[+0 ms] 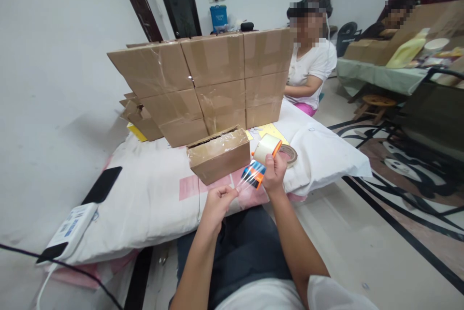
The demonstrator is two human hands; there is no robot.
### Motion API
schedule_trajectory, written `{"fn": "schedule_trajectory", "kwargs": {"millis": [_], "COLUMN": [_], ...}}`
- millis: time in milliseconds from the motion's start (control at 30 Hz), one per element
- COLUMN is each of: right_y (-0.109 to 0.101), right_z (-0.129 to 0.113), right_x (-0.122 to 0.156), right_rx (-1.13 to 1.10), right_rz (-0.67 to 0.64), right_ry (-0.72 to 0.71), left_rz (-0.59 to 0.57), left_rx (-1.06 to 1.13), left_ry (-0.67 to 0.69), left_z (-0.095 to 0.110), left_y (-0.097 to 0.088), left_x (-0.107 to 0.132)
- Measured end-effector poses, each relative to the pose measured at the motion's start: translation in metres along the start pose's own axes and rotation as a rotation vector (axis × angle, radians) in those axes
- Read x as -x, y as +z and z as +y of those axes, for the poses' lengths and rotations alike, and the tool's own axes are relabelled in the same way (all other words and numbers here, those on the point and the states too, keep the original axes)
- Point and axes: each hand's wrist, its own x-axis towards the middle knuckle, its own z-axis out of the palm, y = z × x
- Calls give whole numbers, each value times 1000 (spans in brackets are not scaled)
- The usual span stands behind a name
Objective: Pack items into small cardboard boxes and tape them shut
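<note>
My right hand (274, 170) is closed around an orange and blue tape dispenser (256, 170) loaded with a roll of clear tape (266, 149). A strip of the tape runs from the dispenser down to my left hand (220, 199), whose thumb and fingers pinch its loose end. Just beyond both hands lies a small cardboard box (221, 155), with a dark gap along its top edge and shiny tape over it. Partly hidden behind my right hand, another roll of tape (290, 154) rests on the cloth.
Stacked cardboard boxes (217, 78) form a wall across the table's white cloth (155, 189). At the left edge lie a power strip (72, 228) and a dark flat object (102, 184). A person in a white shirt (308, 68) sits beyond the table's right side.
</note>
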Motion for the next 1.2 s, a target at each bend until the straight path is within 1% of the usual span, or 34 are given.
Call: {"fn": "schedule_trajectory", "kwargs": {"millis": [100,167,300,433,567,667,833,900,967,1033,1100,1133,1200], "right_y": [-3,-3,-4,-4,-5,-4,1,2,3,2,0,-2,-4], "right_z": [-2,-1,1,-2,-8,-8,-8,-11,-15,-15,-12,-9,-2], "right_x": [0,1,3,2,2,3,5,5,4,4,3,2,2], "right_rx": [74,98,105,76,45,1,-159,-200,-206,-186,-124,-70,60], "right_rz": [-34,-49,-41,-18,-1,38,61,58,60,65,65,60,27], "right_ry": [-105,-146,-119,-103,-100,-18,207,249,257,248,209,163,20], "left_rz": [-10,-17,-36,-47,-37,-26,-22,-25,-30,-32,-31,-29,-26], "left_rx": [15,32,40,32,27,25,23,21,18,17,17,17,19], "left_ry": [4,14,10,-25,-19,-12,15,26,33,39,40,38,27], "left_z": [6,9,9,0,-8,-11,-17,-19,-21,-23,-25,-26,-29], "left_y": [-3,-4,-6,-3,1,3,6,7,7,8,8,8,8], "left_x": [5,8,10,7,4,2,-3,-4,-5,-4,-3,-3,-3]}}
